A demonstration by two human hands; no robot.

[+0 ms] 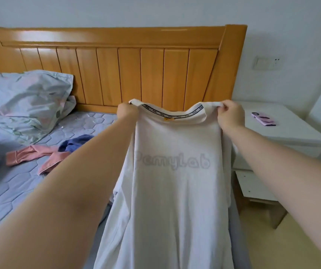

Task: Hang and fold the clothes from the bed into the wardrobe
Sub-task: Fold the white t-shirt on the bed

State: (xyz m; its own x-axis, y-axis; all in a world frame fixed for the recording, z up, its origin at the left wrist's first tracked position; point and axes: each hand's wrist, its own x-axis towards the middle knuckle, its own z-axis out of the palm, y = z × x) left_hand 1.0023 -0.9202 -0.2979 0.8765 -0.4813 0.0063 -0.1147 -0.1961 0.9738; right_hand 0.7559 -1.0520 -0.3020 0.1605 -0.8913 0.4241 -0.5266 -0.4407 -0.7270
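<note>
A white T-shirt (175, 181) with faint mirrored lettering hangs in front of me, held up by its shoulders over the right side of the bed (20, 187). My left hand (126, 111) grips the left shoulder beside the collar. My right hand (230, 114) pinches the right shoulder, fingers curled over the fabric. The shirt's lower part drapes down toward me. On the quilted mattress to the left lie a pink garment (33, 156) and a blue garment (76, 144), both loose and crumpled. The wardrobe is not in view.
A floral pillow (24, 94) and crumpled bedding lie at the bed's left head end against the wooden headboard (117, 65). A white nightstand (281, 136) stands to the right with a phone (264, 119) on it. Pale floor shows at the lower right.
</note>
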